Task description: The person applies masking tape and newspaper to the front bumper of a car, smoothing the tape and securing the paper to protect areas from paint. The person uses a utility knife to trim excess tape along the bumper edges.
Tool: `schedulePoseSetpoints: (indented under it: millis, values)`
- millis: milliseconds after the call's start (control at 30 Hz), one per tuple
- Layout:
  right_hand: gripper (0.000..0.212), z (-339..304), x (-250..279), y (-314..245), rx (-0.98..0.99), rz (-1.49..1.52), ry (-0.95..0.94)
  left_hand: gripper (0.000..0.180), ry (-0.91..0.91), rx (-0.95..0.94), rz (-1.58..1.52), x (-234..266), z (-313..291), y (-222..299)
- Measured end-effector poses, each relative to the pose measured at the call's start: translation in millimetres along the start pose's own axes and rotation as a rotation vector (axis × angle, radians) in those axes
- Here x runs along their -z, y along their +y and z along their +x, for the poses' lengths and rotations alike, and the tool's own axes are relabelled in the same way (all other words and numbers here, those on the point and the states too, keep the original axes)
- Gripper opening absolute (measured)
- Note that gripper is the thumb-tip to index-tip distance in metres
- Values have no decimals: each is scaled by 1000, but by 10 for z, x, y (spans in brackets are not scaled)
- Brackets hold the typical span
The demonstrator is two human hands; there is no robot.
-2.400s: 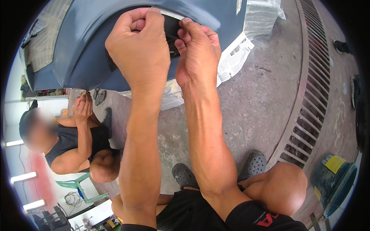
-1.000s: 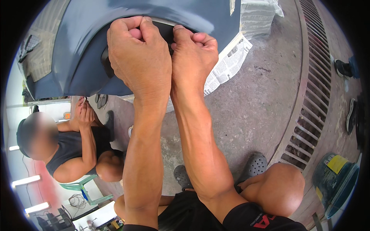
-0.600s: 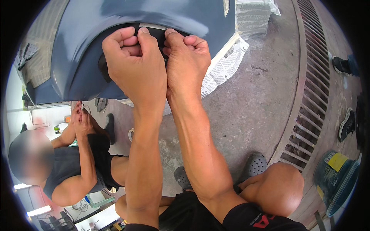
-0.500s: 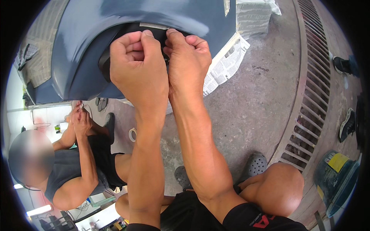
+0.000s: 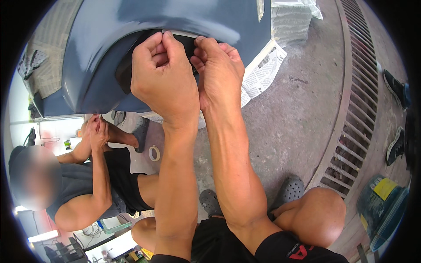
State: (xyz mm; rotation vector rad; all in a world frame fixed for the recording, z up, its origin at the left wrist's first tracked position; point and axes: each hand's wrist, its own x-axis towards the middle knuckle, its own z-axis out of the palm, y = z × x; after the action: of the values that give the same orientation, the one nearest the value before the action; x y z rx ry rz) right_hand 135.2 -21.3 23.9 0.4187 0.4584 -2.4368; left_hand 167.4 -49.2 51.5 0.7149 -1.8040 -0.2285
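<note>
A grey car body panel with a curved wheel arch fills the upper left. Along the arch's lip runs a short pale strip of masking tape. My left hand is closed in a pinch at the strip's left end, thumb and forefinger together on the lip. At the other end, my right hand pinches too, its thumb near the edge and its fingers curled. Behind my hands is the dark wheel-arch opening. My fingers cover part of the tape, so its full length is hidden.
Newspaper masks the panel's right edge, and more paper covers the far left. A roll of tape lies on the floor. At left sits a co-worker, hands together. On the right are a floor grating and bucket.
Both my hands have risen slightly closer to the arch lip, still pinching. The view has shifted a little. The co-worker's foot and lower leg have moved to the right.
</note>
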Motion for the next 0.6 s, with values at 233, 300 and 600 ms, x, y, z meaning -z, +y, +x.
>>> schedulePoseSetpoints:
  millis: [233,300,600]
  values:
    - [27,-12,-23,-12,-15,-12,30,21,24,113,8,-25,-12,103]
    - [27,10,-3,-2,-13,-3,21,19,27,121,-4,-47,-10,98]
    - [29,23,21,39,-10,38,-10,17,-12,-50,314,-48,81,-5]
